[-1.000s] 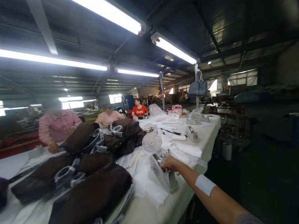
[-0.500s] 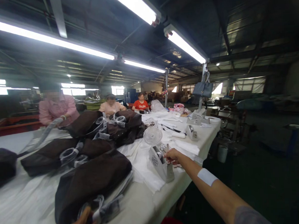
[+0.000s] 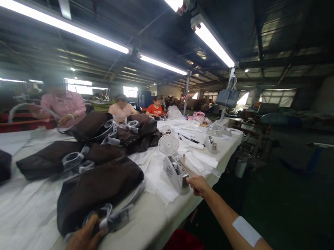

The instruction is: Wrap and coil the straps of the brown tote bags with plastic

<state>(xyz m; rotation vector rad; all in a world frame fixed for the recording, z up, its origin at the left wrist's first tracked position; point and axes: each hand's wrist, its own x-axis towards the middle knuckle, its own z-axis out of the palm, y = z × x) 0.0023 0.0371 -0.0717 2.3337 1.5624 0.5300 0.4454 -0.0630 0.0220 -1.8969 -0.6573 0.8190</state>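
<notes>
The left hand (image 3: 81, 245) is resting spread fingers against a clear plastic loop (image 3: 106, 218) on a dark brown fabric bundle (image 3: 97, 193), while the right hand (image 3: 198, 185) is pinching what looks like tape (image 3: 186, 169), holding it taut from a grey tape dispenser (image 3: 171, 173) on the white-covered table (image 3: 159, 225)

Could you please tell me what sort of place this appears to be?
It looks like a factory workshop for sewn goods, perhaps bags or garments: dark brown fabric pieces with clear plastic lie on a long white-covered table, beside a tape dispenser, and a co-worker sits under fluorescent tube lights.
</notes>
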